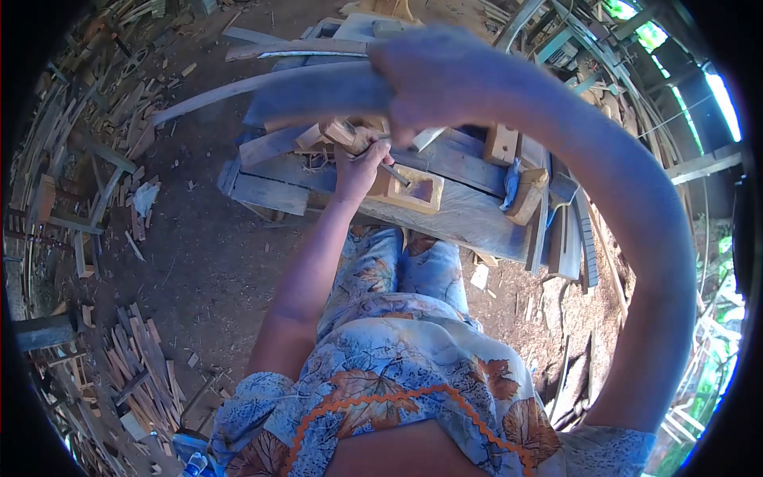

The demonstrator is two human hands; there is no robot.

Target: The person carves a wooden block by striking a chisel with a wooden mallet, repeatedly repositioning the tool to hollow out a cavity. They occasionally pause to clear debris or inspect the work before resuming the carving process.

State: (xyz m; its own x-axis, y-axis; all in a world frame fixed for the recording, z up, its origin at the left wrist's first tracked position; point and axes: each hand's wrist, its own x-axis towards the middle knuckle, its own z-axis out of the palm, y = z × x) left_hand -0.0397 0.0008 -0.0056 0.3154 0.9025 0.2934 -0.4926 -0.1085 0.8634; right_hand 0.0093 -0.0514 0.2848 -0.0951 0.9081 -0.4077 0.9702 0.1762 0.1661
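Note:
My left hand (362, 168) is closed around a chisel (343, 135) with a thick wooden handle. Its metal blade slants down to the right, and the tip is at a recess in the top of a pale wooden block (417, 191). The block lies on the wooden bench near its front edge. Raised above the bench, my right hand (425, 83) is smeared by motion and closed on a long, blurred wooden piece (318, 94) that extends to the left, over the chisel handle.
Wooden blocks (528, 195) and a blue cloth (510, 184) are on the right of the bench (477, 219). Boards lean at its right end. Wood strips (143, 362) lie on the floor at lower left, and shavings (509, 302) cover the ground at right.

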